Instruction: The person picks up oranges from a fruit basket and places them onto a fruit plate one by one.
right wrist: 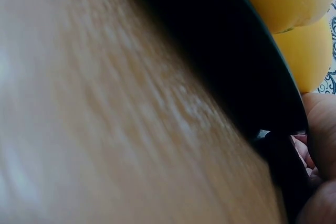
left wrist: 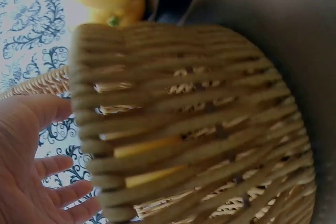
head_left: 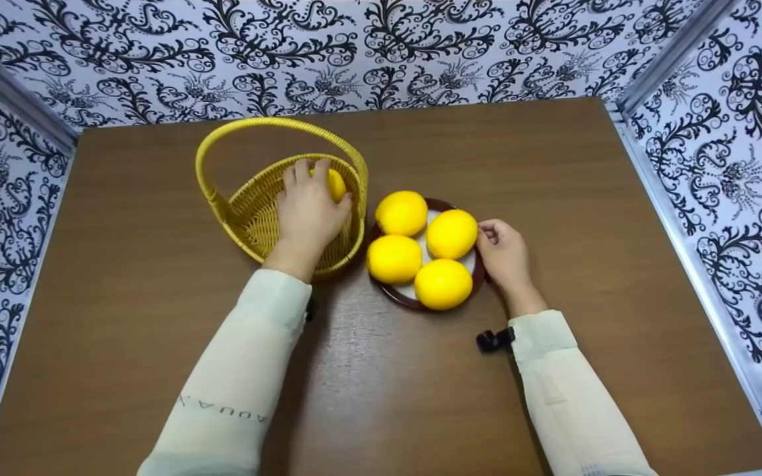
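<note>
My left hand point(head_left: 308, 205) reaches down into a yellow wicker basket point(head_left: 249, 228) with a tall arched handle. A lemon point(head_left: 337, 185) shows beside its fingers, inside the basket. In the left wrist view the fingers point(left wrist: 55, 166) are spread apart behind the woven wall, and yellow glints through the gaps. Several lemons point(head_left: 444, 284) lie on a round plate point(head_left: 402, 295) with a white middle and a dark red-brown rim. At the plate's right edge, my right hand point(head_left: 505, 254) pinches the rim with curled fingers. That rim looks black in the right wrist view.
Basket and plate stand close together on a brown wooden table point(head_left: 586, 264). White walls with black scrollwork point(head_left: 421, 53) enclose the back and both sides. A small black device point(head_left: 495, 340) sits at my right cuff.
</note>
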Demonstrator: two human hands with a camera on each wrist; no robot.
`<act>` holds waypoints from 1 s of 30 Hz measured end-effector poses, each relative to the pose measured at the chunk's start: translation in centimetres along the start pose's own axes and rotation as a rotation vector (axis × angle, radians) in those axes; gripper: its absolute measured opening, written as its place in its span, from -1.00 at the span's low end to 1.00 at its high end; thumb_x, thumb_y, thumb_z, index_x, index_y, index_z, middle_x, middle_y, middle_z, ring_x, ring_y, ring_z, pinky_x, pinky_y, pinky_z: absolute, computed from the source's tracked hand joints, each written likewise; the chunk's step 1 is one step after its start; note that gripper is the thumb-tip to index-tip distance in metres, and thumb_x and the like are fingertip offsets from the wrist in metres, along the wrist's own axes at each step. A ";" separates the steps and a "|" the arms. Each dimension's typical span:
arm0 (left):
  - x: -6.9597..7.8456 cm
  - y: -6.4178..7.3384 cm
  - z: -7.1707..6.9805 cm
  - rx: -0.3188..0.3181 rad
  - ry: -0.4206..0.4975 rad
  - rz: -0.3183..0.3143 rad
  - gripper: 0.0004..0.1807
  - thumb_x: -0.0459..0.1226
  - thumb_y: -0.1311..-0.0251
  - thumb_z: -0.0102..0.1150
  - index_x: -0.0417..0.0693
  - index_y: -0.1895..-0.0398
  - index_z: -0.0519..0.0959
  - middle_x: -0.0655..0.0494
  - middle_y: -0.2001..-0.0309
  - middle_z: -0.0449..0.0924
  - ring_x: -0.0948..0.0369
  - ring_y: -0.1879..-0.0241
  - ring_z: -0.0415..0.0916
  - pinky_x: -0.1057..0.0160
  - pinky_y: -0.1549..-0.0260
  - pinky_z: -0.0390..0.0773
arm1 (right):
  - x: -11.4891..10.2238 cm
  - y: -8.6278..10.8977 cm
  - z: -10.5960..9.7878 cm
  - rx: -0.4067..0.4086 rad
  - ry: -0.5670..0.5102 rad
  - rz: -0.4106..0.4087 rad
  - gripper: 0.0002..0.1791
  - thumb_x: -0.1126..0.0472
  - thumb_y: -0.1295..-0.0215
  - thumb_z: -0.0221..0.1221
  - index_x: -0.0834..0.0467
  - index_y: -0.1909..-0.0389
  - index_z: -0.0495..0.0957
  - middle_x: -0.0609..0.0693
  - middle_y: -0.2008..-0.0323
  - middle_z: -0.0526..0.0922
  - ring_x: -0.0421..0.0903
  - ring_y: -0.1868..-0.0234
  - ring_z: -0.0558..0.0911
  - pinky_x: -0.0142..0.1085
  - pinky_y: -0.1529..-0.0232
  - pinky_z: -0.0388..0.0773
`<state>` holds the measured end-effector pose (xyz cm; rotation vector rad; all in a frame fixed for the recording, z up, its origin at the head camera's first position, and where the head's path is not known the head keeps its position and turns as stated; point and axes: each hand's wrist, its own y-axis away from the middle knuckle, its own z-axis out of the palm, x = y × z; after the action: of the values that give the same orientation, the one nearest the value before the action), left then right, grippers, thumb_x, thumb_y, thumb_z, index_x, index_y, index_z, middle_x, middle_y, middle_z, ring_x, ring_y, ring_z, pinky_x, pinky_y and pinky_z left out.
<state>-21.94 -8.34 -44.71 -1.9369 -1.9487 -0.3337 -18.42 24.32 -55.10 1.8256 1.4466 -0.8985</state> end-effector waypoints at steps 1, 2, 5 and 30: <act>-0.1 -0.2 0.0 -0.018 -0.001 -0.004 -0.26 0.02 -0.30 0.27 -0.04 -0.48 0.36 -0.20 -0.41 0.30 -0.16 -0.45 0.22 -0.29 -0.18 0.53 | 0.0 0.0 0.0 0.000 -0.001 -0.002 -0.72 0.06 -0.51 0.17 0.17 0.02 0.69 0.07 0.23 0.68 -0.07 0.27 0.57 -0.42 0.26 0.52; -0.1 -0.3 0.0 -0.038 -0.002 -0.008 -0.25 0.03 -0.30 0.28 -0.03 -0.49 0.34 -0.21 -0.42 0.28 -0.17 -0.47 0.20 -0.30 -0.19 0.51 | 0.0 0.0 0.0 -0.001 -0.004 -0.003 -0.71 0.06 -0.51 0.17 0.18 0.02 0.69 0.07 0.23 0.68 -0.07 0.27 0.57 -0.42 0.26 0.53; -0.4 -0.8 -0.1 -0.089 -0.003 -0.020 -0.21 0.05 -0.31 0.28 -0.01 -0.52 0.29 -0.23 -0.44 0.22 -0.18 -0.50 0.14 -0.33 -0.22 0.48 | -0.1 0.0 0.0 -0.005 -0.007 0.002 -0.71 0.05 -0.51 0.18 0.17 0.01 0.69 0.07 0.22 0.69 -0.07 0.27 0.58 -0.42 0.26 0.53; -2.0 -3.6 0.8 -0.260 0.104 -0.074 -0.19 -0.03 -0.29 0.36 -0.01 -0.55 0.28 -0.29 -0.51 0.10 -0.21 -0.51 0.07 -0.28 -0.28 0.48 | -0.2 0.1 -0.2 -0.012 -0.019 0.035 -0.73 0.02 -0.50 0.20 0.12 0.03 0.69 0.04 0.24 0.67 -0.05 0.25 0.58 -0.36 0.23 0.56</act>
<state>-25.61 -9.92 -45.98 -1.9588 -1.9942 -0.7261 -18.36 24.31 -54.82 1.8232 1.4015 -0.8852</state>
